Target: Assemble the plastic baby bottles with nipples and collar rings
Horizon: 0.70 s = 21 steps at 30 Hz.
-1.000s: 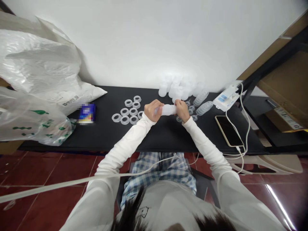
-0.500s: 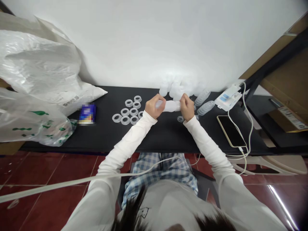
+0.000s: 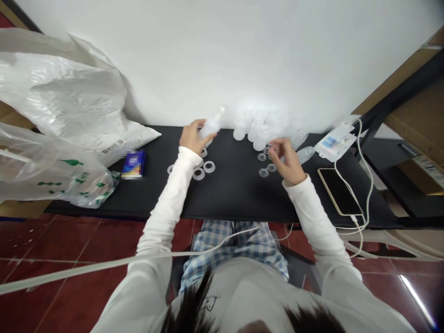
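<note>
A translucent white bottle [image 3: 212, 124] is in my left hand [image 3: 193, 138], tilted with its narrower end up and to the right. Below that hand lie several translucent rings [image 3: 209, 167], some hidden by the hand and sleeve. My right hand [image 3: 288, 162] is apart from the bottle, its fingers loosely bent and spread, with nothing visible in them. Just left of it, small clear flanged discs [image 3: 263, 172] rest on the black table [image 3: 239, 194]. Behind them, against the wall, stand several white bottles [image 3: 257, 132]. Clear nested cups [image 3: 305, 154] lie behind my right hand, partly covered.
A phone [image 3: 340, 192] on a white cable and a white plastic case [image 3: 336, 141] lie at the right. Large plastic bags [image 3: 69, 101] and a blue packet [image 3: 133, 164] occupy the left. A pale cable [image 3: 138, 259] crosses over my lap.
Both hands were together on the bottle; now they are apart. My left hand has carried the bottle left and tilted it up. My right hand has let go and moved right.
</note>
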### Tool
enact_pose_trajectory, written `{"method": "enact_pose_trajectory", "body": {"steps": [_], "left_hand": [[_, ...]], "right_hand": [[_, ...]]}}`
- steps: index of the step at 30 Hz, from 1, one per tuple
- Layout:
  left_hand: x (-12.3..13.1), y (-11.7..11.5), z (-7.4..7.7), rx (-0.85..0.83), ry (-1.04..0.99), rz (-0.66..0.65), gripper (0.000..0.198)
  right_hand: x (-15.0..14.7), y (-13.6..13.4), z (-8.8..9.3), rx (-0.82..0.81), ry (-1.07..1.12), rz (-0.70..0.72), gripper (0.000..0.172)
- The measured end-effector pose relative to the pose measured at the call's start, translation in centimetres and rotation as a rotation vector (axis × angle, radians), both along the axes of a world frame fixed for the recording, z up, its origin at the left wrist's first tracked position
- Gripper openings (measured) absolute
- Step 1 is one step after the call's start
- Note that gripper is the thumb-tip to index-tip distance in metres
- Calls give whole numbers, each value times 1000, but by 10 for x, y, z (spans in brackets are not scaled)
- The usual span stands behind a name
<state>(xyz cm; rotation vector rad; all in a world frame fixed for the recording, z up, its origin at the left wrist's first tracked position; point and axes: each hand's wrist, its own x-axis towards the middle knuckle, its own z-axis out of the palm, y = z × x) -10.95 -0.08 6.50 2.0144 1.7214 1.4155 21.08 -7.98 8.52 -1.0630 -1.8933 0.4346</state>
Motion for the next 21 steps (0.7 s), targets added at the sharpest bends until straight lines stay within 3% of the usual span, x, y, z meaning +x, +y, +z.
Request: {"method": "enact_pose_trajectory", "body": {"steps": [3,5,9,13,17,19,21], "left_hand": [[-36,23,-6,-108,-204,224,45],[-49,35,-12,-186,-258,334,45],[-55,50,-19,-289,-340,399,45],[-47,54,-15,-327,-312,393,46],[-23,26,-12,-336,-72,489,61],[-5,-5,-16,-265,118,416,62],[14,-41,-23,-235,317,255,51]], "right_hand": [[17,-19,-5,-167,-334,144,30],[25,-29,-14,-211,-501,164,29],[29,-35,-34,-105,-744,13,36],[26,-31,-48,-44,-855,-41,36],[24,-24,-55,-41,-850,-37,30],[23,-20,-55,-51,-827,-38,25],[20,-17,-52,-57,-789,-43,23]]}}
